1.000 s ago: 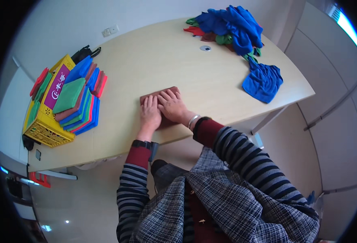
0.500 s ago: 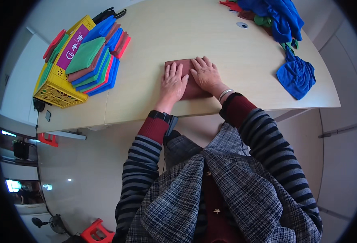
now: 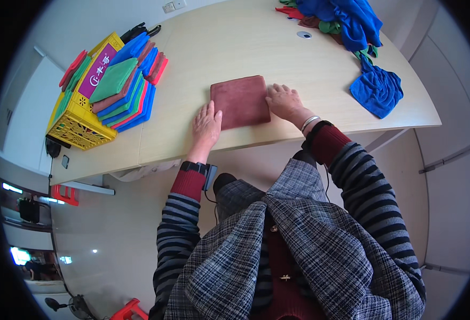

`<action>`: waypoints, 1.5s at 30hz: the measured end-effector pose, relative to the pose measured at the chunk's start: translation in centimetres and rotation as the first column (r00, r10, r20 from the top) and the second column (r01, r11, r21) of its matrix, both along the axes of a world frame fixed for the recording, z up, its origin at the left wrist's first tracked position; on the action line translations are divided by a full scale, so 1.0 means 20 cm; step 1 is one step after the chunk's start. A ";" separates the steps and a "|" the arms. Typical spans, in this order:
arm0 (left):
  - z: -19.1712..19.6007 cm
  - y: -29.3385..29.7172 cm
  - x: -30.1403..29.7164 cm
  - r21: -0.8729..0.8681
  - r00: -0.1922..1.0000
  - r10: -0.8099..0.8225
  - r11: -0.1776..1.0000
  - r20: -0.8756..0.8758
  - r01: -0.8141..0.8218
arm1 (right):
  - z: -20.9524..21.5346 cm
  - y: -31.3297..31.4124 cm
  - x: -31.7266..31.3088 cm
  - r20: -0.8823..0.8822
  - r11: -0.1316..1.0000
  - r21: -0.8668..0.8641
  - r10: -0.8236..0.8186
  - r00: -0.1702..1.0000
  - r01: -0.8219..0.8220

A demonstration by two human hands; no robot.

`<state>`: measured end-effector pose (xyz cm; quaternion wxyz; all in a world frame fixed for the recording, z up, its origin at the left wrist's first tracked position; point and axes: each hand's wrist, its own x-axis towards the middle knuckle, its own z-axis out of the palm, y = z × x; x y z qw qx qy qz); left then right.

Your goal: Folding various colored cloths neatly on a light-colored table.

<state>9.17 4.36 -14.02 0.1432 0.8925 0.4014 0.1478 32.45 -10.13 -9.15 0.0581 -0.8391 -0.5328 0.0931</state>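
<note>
A folded reddish-brown cloth (image 3: 240,102) lies flat on the table in front of me, a neat, near-square pad with its whole top face showing. Along its left edge rests my left hand (image 3: 206,127), fingers stretched forward and the thumb side touching the cloth. My right hand (image 3: 286,102) sits at the right edge, its fingers apart and slightly bent, the fingertips beside the cloth's upper right side. Neither hand grips anything.
On the pale wooden table (image 3: 208,45), a yellow crate (image 3: 83,133) stands at the left with folded cloths inside. A stack of folded coloured cloths (image 3: 131,98) leans beside it. Loose crumpled cloths (image 3: 347,21) lie far right, with a blue cloth (image 3: 379,90) nearer. A round cable hole (image 3: 304,34) is behind.
Both hands have slid off the cloth's top and moved apart, my left hand to its left edge and my right hand to its right edge. The folded cloth is now uncovered.
</note>
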 end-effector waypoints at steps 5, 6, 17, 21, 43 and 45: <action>0.04 -0.07 -0.01 0.116 1.000 0.006 0.993 0.007 -0.007 | 0.03 0.09 -0.15 0.169 0.967 0.237 0.052 0.984 -0.092; 0.05 -0.09 0.01 0.118 1.000 0.000 0.993 0.007 -0.001 | 0.00 0.12 -0.19 0.216 0.936 0.305 0.112 0.970 -0.176; -0.01 -0.16 0.02 0.196 0.983 -0.126 0.976 0.131 0.099 | -0.18 0.19 -0.31 0.271 0.874 0.364 0.232 0.934 -0.323; 0.00 -0.16 0.03 0.180 0.991 -0.108 0.979 0.084 0.092 | -0.21 0.15 -0.30 0.219 0.883 0.395 0.177 0.960 -0.253; 0.15 -0.09 0.12 0.285 0.991 -0.136 0.950 0.010 0.128 | 0.10 0.19 -0.24 0.218 0.945 0.162 0.247 0.944 -0.284; 0.15 -0.06 0.18 0.293 0.981 -0.193 0.939 0.012 0.181 | -0.03 0.27 -0.27 0.213 0.923 0.236 0.256 0.943 -0.304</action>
